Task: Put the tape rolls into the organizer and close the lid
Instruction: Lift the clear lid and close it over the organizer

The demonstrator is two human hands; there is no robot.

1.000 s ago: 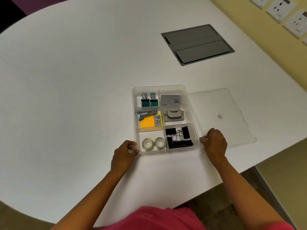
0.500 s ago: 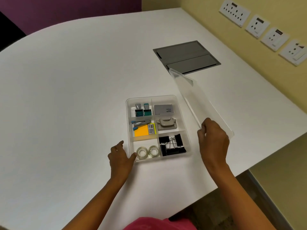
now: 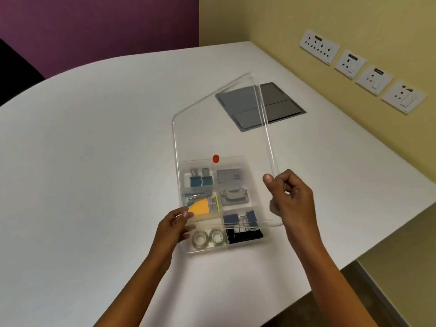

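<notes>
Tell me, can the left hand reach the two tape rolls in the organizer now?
Probably not freely. The left hand is right beside the tape rolls, and the raised clear lid leaves that front compartment uncovered. But this hand grips the lid's edge, as the right hand does, so it must let go first.

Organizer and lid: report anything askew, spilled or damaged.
Nothing spilled or damaged. The clear lid is not seated: both hands, left and right, hold it tilted above the organizer. Both tape rolls lie in the near-left compartment, other supplies in theirs.
</notes>
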